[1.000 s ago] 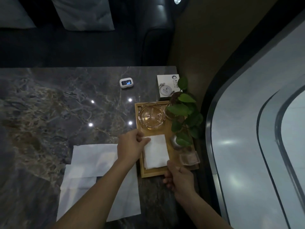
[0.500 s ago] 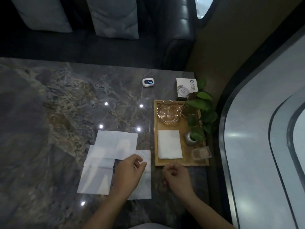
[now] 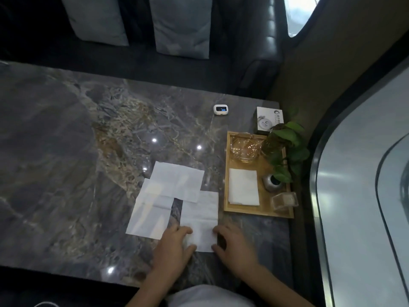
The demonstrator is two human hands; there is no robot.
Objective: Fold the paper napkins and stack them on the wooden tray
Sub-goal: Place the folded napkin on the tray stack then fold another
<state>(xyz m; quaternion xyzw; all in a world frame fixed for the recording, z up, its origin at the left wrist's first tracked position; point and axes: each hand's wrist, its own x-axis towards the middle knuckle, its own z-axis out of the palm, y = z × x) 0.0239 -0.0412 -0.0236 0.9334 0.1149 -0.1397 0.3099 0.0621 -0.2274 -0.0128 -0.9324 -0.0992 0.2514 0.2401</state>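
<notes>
Three white paper napkins lie flat and overlapping on the dark marble table. The nearest napkin [image 3: 200, 220] has my left hand [image 3: 174, 244] on its near left corner and my right hand [image 3: 232, 244] at its near right corner, fingers pinching the edge. A second napkin [image 3: 150, 213] lies to its left and a third napkin [image 3: 179, 182] behind. One folded napkin [image 3: 243, 187] rests on the wooden tray [image 3: 257, 212] at the right.
The tray also carries a glass ashtray [image 3: 244, 147], a small plant in a metal pot [image 3: 285, 151] and a clear box [image 3: 284, 200]. Behind it stand a white carton [image 3: 266, 119] and a small white device [image 3: 220, 109]. The table's near edge [image 3: 88, 276] runs below my hands.
My hands left the folded napkin on the tray, drew back towards me and now grip the near corners of the nearest flat napkin. The camera pulled back.
</notes>
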